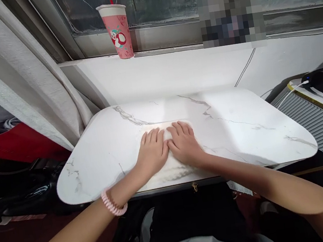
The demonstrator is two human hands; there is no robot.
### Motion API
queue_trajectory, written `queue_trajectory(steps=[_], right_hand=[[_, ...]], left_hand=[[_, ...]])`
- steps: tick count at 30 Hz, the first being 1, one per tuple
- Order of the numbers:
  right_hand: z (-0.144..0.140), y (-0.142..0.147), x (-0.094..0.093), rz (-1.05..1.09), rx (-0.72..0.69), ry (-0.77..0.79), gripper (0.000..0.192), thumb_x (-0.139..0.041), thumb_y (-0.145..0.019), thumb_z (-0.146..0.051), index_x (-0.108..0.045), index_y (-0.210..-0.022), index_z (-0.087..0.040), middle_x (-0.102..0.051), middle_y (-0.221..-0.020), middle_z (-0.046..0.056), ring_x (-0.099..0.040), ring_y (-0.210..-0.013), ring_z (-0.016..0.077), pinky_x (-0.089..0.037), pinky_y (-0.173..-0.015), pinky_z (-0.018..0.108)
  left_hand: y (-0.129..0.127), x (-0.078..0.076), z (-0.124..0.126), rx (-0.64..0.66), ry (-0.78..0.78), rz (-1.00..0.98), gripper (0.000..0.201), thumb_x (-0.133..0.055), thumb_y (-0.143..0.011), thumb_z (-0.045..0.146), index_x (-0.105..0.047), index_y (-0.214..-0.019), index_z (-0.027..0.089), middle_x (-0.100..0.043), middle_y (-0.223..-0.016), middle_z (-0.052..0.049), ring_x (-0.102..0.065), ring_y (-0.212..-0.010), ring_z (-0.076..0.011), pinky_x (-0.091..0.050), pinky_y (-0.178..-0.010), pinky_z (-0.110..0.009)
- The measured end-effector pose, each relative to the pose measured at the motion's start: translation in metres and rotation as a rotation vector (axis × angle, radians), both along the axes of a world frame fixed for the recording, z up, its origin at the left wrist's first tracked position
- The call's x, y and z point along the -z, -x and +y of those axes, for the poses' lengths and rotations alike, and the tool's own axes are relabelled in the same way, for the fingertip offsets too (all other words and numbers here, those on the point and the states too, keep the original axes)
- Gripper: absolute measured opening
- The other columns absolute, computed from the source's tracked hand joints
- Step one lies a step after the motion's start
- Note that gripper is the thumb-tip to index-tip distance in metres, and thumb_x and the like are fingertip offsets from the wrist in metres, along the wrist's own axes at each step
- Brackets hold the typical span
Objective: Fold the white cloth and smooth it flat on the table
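A pale folded cloth (170, 152) lies flat at the near middle of the marble-patterned bench (242, 133), and both hands are down on top of it. The left hand (152, 151) presses palm-down on the cloth's left half, fingers stretched forward and close together, gripping nothing. The right hand (184, 143) lies flat on the right half, fingers likewise straight, its thumb side touching the left hand at the centre of the cloth. A pink coiled band (113, 203) rings the left wrist, which hangs just off the near edge of the bench. Further out, a grey curtain (21, 77) drapes down past the bench's left corner, with red fabric (16, 144) beneath it. Up on the window sill (167, 35) stands a pink paper cup (117, 30), upright, well apart from the hands. Off to the right, a ribbed grey unit (309, 119) sits beside the bench with a white cable (290, 91) lying across it.
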State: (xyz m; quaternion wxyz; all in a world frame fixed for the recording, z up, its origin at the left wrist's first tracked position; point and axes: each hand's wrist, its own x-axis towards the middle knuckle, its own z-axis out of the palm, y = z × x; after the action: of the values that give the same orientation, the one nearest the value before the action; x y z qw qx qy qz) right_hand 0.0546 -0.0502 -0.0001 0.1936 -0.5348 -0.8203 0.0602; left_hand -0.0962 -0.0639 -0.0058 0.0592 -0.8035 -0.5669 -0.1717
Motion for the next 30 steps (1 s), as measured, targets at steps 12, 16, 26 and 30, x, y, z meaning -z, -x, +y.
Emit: queue_trajectory(steps=[12, 16, 26, 30], right_hand=[[0.005, 0.029, -0.001, 0.037, -0.095, 0.017, 0.041, -0.038, -0.097, -0.025, -0.054, -0.133, -0.012, -0.047, -0.147, 0.015, -0.033, -0.139, 0.0316, -0.020, -0.118, 0.050], [0.035, 0.045, -0.001, 0.056, -0.071, 0.018, 0.038, -0.040, -0.097, -0.024, -0.056, -0.129, -0.014, -0.051, -0.142, 0.013, -0.036, -0.136, 0.0306, -0.020, -0.117, 0.048], [0.136, 0.091, 0.008, 0.068, 0.056, -0.101, 0.031, -0.040, -0.097, -0.026, -0.058, -0.120, -0.016, -0.060, -0.127, 0.014, -0.045, -0.125, 0.0309, -0.025, -0.111, 0.047], [0.168, 0.101, 0.009, 0.078, 0.047, -0.110, 0.031, -0.040, -0.096, -0.024, -0.058, -0.121, -0.017, -0.061, -0.126, 0.013, -0.047, -0.123, 0.0296, -0.026, -0.110, 0.046]], left_hand=[[0.033, -0.004, -0.002, -0.038, 0.068, 0.005, 0.048, -0.025, -0.101, 0.032, -0.049, -0.136, 0.010, -0.051, -0.146, -0.017, -0.039, -0.142, -0.0303, -0.025, -0.121, -0.054], [0.047, -0.005, 0.032, -0.041, 0.122, -0.001, 0.048, -0.024, -0.099, 0.030, -0.048, -0.137, 0.012, -0.050, -0.147, -0.016, -0.040, -0.141, -0.0286, -0.024, -0.120, -0.053], [0.086, -0.010, 0.150, -0.007, 0.173, -0.031, 0.045, -0.031, -0.096, 0.031, -0.050, -0.134, 0.016, -0.054, -0.143, -0.010, -0.045, -0.135, -0.0248, -0.024, -0.120, -0.044], [0.094, -0.009, 0.178, -0.035, 0.172, -0.081, 0.042, -0.033, -0.096, 0.032, -0.052, -0.131, 0.019, -0.057, -0.140, -0.008, -0.047, -0.131, -0.0255, -0.028, -0.118, -0.044]])
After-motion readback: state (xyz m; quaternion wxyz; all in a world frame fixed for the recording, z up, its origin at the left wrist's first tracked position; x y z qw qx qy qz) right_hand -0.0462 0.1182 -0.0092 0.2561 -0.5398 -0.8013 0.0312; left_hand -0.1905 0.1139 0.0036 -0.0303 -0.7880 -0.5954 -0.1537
